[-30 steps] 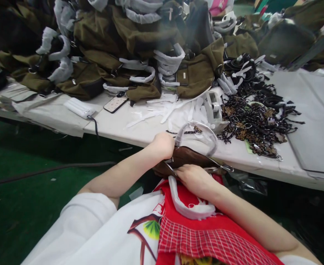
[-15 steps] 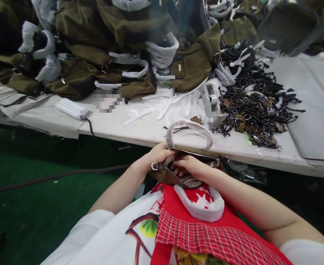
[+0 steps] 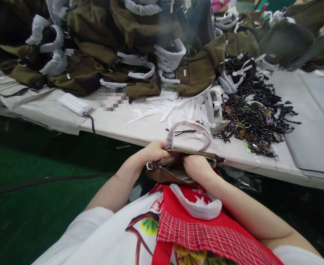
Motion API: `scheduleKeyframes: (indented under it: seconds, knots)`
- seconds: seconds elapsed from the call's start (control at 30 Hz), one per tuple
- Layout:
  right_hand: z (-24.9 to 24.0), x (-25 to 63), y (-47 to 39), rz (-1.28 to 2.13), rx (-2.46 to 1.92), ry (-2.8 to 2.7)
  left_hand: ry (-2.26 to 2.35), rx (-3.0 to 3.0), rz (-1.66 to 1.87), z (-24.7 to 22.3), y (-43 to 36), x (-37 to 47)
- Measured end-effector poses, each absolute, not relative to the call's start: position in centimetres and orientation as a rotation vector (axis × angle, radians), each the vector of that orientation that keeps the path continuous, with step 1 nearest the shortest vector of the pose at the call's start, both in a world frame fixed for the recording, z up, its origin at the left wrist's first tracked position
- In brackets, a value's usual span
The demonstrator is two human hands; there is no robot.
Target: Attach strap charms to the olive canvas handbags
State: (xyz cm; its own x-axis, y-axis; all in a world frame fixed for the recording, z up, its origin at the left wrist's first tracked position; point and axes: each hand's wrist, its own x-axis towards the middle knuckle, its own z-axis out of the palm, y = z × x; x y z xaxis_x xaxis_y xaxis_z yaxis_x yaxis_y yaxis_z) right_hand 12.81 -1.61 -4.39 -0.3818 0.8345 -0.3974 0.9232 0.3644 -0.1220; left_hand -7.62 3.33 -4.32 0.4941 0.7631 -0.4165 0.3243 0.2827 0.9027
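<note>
An olive handbag [image 3: 162, 176] with dark trim is held against my apron at the table's front edge, its zipper open. White wrapping covers both of its handles; one arches up over the table, the other hangs down over the red apron [image 3: 206, 228]. My left hand [image 3: 155, 150] grips the far rim of the opening at its left end, thumb over the edge. Deep inside the bag is my right hand [image 3: 196, 165], with the wrist at the opening. Its fingers are hidden, so what they touch does not show.
Olive bags [image 3: 197, 71] with wrapped handles are piled along the back of the white table [image 3: 109, 129]. A tangle of black cords and leopard-print tags [image 3: 250, 125] lies right, beside a white dispenser-like object [image 3: 214, 105]. A white power bank [image 3: 75, 104] with a cable lies left.
My right hand has gone deeper into the bag and further right, so its fingers no longer show. My left hand keeps its hold on the rim. The camera view has tilted slightly.
</note>
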Motion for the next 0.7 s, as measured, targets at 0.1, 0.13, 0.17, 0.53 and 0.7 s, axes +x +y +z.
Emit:
scheduleKeyframes:
  seconds: [0.1, 0.13, 0.17, 0.53, 0.7]
  knots:
    - [-4.3, 14.4, -0.9, -0.416, 1.637, 2.252, 1.113, 1.314, 0.398, -4.2, 3.6, -8.6]
    - [-4.1, 14.7, -0.9, -0.404, 1.664, 2.239, 1.114, 1.308, 0.405, -4.3, 3.7, -8.9]
    - [-4.0, 14.8, -0.9, -0.389, 1.696, 2.241, 1.112, 1.303, 0.413, -4.4, 3.8, -9.0]
    - [-4.9, 12.3, -1.6, -0.538, 1.455, 2.563, 1.05, 1.244, 0.528, -5.3, 3.4, -7.8]
    - [-4.5, 12.1, -1.8, -0.589, 1.447, 2.516, 1.134, 1.338, 0.582, -4.7, 3.2, -7.8]
